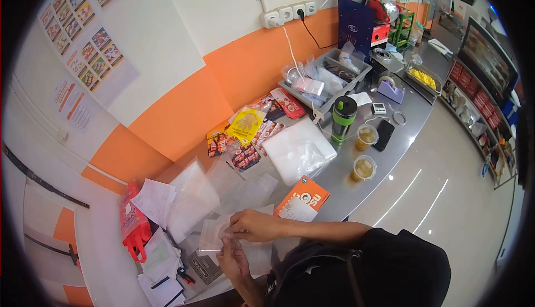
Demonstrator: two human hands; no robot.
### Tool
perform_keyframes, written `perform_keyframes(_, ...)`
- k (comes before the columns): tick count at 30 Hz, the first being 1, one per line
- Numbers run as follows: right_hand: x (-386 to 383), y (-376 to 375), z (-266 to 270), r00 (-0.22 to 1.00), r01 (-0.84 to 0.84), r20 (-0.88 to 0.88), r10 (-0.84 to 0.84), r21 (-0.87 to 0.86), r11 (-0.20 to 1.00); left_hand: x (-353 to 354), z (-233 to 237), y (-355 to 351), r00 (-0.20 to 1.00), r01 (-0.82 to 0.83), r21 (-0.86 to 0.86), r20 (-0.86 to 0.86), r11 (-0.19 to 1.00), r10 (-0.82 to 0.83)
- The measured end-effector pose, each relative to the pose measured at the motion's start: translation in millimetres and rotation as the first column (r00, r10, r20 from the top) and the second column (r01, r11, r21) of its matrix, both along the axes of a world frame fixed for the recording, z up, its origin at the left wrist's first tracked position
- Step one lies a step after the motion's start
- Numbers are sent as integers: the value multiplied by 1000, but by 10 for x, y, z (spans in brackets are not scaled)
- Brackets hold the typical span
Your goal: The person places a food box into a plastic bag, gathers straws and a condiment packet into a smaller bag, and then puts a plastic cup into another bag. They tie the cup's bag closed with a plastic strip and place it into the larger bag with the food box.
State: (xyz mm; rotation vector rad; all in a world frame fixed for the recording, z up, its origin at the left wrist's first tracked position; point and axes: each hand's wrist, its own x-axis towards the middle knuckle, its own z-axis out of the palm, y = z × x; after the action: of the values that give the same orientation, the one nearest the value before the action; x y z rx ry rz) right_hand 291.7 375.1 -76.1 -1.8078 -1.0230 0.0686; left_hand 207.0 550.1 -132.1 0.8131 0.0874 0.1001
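Observation:
Both of my hands meet over the near end of the metal counter, at a clear plastic bag (210,235). My right hand (252,225) pinches the bag's edge from above, fingers together. Just below it, my left hand (232,259) grips the same edge with thumb and fingers closed. More clear plastic sheets (256,187) lie flat under and beyond the hands. An orange box (313,193) with a white paper slip (298,210) on it is right of my hands. A stack of white bags (298,148) sits farther back.
A green and black tumbler (343,118), two drink cups (364,168) and a black phone (384,134) stand or lie to the right. Behind them is a grey tray (356,78) of packets. A red bag (134,223) and papers (159,262) are at the left.

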Motion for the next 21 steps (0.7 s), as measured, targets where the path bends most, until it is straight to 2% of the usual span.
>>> perform_keyframes(3, 2, 15, -106, 982, 33, -190, -1, 170, 985, 8, -68, -80, 970, -207, -50, -141, 977, 199)
perform_keyframes(6, 93, -38, -198, 919, 345, -273, -285, 204, 916, -64, -195, 61, 985, -122, 83, -110, 989, 131)
perform_keyframes(7, 144, -68, -226, 861, 408, -420, -287, 233, 883, -120, -189, 80, 977, -93, 307, -155, 947, 146)
perform_keyframes(9, 254, -126, -244, 699, 536, -668, -254, 256, 804, -154, -156, 98, 957, 10, 686, -219, 727, 193)
perform_keyframes(12, 45, -50, -222, 789, 516, -537, -297, 318, 795, -124, -337, 107, 951, -216, 542, -69, 812, 300)
perform_keyframes(13, -69, 9, -278, 864, 452, -373, -338, 280, 847, -141, -369, 181, 973, -183, 307, -82, 934, 217)
perform_keyframes(14, -200, 90, -351, 913, 395, -199, -356, 223, 891, -154, -403, 313, 989, -127, 51, -75, 991, 131)
perform_keyframes(15, -265, 112, -374, 937, 347, -23, -347, 149, 926, -157, -401, 380, 997, -58, -207, -53, 977, 48)
perform_keyframes(17, -223, 51, -432, 949, 315, -63, -309, 123, 941, -184, -452, 453, 962, -255, 108, -68, 961, 263)
perform_keyframes(18, -167, 18, -413, 954, 297, -79, -289, 114, 948, -158, -394, 409, 937, -330, 223, -43, 917, 348)
perform_keyframes(21, 85, -105, -280, 896, 430, -247, -370, 269, 862, -135, -211, 196, 834, -501, 470, 38, 727, 550)
